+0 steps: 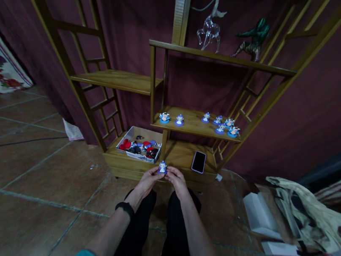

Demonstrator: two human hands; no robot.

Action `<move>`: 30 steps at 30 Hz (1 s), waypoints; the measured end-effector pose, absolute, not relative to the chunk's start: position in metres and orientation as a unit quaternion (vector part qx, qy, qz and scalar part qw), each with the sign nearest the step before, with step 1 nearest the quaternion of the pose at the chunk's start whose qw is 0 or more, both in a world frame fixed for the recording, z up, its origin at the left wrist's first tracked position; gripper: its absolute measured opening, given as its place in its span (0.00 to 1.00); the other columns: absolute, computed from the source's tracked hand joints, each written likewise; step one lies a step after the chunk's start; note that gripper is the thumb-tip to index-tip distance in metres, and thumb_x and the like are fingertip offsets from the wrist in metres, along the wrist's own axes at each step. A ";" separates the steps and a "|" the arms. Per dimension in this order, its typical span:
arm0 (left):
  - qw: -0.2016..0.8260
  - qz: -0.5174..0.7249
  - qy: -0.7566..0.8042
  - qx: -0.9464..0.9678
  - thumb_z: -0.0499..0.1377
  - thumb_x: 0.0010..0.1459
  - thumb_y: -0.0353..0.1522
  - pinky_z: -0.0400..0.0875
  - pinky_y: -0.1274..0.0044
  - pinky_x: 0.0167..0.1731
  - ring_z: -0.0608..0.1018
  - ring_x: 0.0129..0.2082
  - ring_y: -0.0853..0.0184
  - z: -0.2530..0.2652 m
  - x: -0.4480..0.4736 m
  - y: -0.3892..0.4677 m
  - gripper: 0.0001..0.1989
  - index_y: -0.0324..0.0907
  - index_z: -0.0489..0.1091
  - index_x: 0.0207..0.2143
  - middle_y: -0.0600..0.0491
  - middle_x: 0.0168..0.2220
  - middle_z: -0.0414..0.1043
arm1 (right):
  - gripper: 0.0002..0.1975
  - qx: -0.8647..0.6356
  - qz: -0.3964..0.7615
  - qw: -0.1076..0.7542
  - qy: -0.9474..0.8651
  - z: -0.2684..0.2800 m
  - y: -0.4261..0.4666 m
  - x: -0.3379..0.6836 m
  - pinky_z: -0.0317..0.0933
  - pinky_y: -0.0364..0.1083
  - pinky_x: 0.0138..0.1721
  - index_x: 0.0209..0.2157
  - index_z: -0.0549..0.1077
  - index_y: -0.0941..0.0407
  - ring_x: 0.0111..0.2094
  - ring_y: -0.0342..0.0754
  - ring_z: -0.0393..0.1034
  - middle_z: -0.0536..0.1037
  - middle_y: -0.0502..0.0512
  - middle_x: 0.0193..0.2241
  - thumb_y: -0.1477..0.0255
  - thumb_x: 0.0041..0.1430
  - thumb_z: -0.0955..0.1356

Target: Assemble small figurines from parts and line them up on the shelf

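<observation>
Between my two hands, in front of the low shelf, is a small white and purple figurine (162, 167) held upright. The fingers of my left hand (149, 179) grip its base from the left. My right hand (178, 180) pinches the base from the right. Beyond them, an open box (137, 156) holds a jumble of red, black and white figurines. On the middle shelf (193, 127) stand several similar pieces, among them a purple-based figurine (179, 120) and a blue-based figurine (164, 117) at the left, with more grouped at the right.
A phone (198, 162) lies on the bottom shelf at right. The upper shelf (225, 58) bears a clear glass deer (211, 29) and a dark green statue (254, 38). On the floor at right are a white box (262, 214) and a beige bag (311, 217).
</observation>
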State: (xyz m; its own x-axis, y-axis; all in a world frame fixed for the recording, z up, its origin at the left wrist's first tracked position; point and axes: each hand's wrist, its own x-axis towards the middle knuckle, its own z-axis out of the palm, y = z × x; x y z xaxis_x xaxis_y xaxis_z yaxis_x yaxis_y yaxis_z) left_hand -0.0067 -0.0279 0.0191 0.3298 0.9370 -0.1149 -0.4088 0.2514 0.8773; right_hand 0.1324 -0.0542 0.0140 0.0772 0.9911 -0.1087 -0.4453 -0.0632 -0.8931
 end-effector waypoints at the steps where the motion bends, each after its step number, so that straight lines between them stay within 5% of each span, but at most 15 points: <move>1: 0.714 0.467 0.338 0.397 0.67 0.38 0.27 0.62 0.75 0.44 0.74 0.35 0.68 0.019 -0.007 -0.028 0.21 0.37 0.73 0.39 0.48 0.36 0.75 | 0.19 -0.420 0.597 0.600 -0.327 0.013 -0.054 0.132 0.63 0.49 0.42 0.37 0.73 0.55 0.40 0.50 0.69 0.76 0.55 0.37 0.65 0.40 0.73; 19: 0.729 0.434 0.327 0.417 0.65 0.42 0.31 0.61 0.73 0.47 0.73 0.40 0.64 0.026 -0.010 -0.032 0.20 0.36 0.73 0.40 0.45 0.40 0.74 | 0.22 -0.421 0.585 0.617 -0.316 0.021 -0.054 0.130 0.62 0.51 0.43 0.35 0.73 0.57 0.39 0.51 0.70 0.76 0.56 0.36 0.64 0.36 0.74; 30: 0.681 0.444 0.372 0.448 0.67 0.37 0.33 0.64 0.73 0.43 0.74 0.36 0.64 0.025 -0.006 -0.033 0.20 0.37 0.73 0.37 0.46 0.35 0.75 | 0.22 -0.409 0.602 0.600 -0.333 0.019 -0.053 0.136 0.62 0.50 0.43 0.36 0.74 0.57 0.41 0.52 0.69 0.75 0.57 0.37 0.64 0.36 0.74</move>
